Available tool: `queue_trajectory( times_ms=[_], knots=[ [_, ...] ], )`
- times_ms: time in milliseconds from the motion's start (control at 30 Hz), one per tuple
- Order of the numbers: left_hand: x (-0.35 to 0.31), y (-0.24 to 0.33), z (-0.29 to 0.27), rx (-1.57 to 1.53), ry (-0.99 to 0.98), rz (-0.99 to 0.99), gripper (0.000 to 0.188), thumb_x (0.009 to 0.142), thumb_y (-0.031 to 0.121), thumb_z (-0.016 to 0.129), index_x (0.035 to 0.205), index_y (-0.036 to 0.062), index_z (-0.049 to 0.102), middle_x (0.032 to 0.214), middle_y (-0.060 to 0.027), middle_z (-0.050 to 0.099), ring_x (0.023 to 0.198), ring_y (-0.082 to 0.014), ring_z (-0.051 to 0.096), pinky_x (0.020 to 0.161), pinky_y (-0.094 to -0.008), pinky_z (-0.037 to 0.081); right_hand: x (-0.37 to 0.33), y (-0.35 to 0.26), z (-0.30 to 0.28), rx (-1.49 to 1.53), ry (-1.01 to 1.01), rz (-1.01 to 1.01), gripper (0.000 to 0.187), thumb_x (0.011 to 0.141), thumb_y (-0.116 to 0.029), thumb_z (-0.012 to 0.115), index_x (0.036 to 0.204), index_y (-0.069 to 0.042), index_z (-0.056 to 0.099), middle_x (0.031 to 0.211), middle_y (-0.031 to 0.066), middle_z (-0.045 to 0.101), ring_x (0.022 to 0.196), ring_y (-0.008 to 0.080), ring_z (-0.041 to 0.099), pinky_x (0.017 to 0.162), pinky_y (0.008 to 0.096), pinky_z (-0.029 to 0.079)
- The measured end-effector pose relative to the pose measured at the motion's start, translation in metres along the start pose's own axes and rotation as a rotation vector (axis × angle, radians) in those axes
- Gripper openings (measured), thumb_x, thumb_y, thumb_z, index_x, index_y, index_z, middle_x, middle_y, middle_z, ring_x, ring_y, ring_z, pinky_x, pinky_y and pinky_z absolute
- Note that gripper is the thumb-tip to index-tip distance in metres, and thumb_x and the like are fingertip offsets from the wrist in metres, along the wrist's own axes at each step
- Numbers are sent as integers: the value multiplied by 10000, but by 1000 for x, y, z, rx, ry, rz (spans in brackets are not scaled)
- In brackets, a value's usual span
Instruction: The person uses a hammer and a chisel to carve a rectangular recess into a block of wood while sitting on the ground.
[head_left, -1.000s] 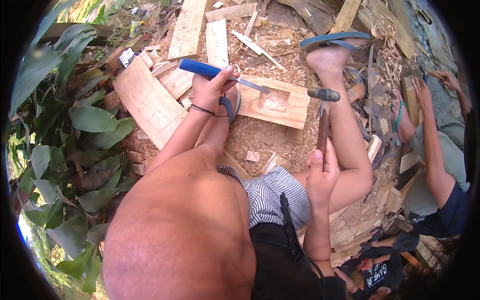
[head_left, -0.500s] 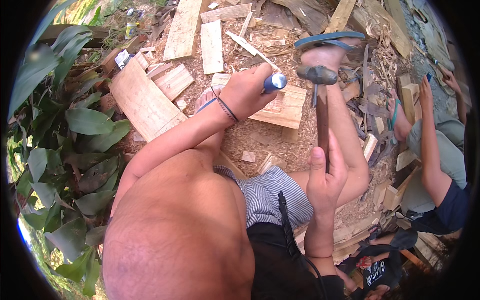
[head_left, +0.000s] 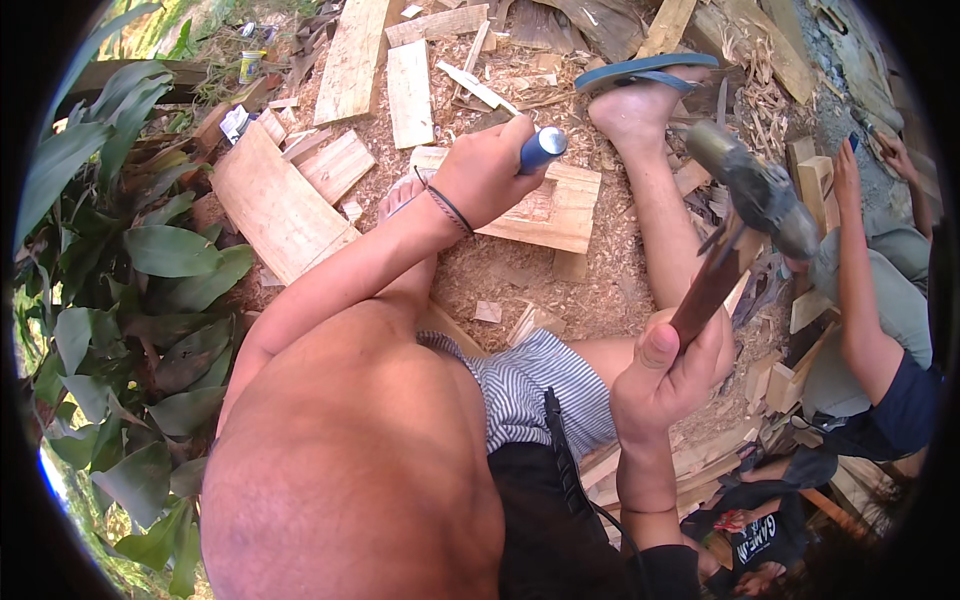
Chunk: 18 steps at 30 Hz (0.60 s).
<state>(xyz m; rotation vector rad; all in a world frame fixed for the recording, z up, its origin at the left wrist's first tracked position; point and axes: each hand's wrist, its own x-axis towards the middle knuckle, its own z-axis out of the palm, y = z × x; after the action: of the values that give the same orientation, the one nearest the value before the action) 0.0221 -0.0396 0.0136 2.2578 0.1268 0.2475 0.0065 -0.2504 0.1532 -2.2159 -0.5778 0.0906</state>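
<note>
My left hand (head_left: 478,178) is closed around a chisel (head_left: 543,149) with a blue handle, its butt end pointing up; the blade is hidden behind the fist. Below that fist lies a pale wooden block (head_left: 568,208) with a shallow cut recess in its top. My right hand (head_left: 660,378) grips a hammer (head_left: 752,188) by its brown wooden handle. The hammer is raised, with its dark metal head up and to the right of the chisel, apart from it.
Wood shavings cover the ground, with a broad plank (head_left: 275,205) at left and several offcuts farther off. My sandalled foot (head_left: 632,110) rests beyond the block. Broad-leaved plants (head_left: 170,250) grow at left. Another person (head_left: 865,300) sits close on the right.
My right hand has lifted the hammer, and its head has swung to the right, away from the chisel. My left hand stays near the same spot over the block.
</note>
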Motion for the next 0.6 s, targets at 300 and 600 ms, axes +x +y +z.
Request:
queue_trajectory(
  times_ms=[300,600],
  knots=[
    [-19,-43,0,-267,186,-471,282,845,236,755,910,-7,629,718,-104,680,636,-148,672,591,-293,534,-1,11,-4,369,4,328,459,1036,-250,478,1391,38,437,697,-26,489,554,26,413,496,177,334],
    [-50,-68,-6,-1186,563,-853,202,880,131,715,898,-37,605,821,-137,710,748,-168,707,602,-229,562,-25,17,11,566,-31,585,493,1025,-247,509,1412,46,416,711,-30,480,579,12,413,511,157,331]
  ],
)
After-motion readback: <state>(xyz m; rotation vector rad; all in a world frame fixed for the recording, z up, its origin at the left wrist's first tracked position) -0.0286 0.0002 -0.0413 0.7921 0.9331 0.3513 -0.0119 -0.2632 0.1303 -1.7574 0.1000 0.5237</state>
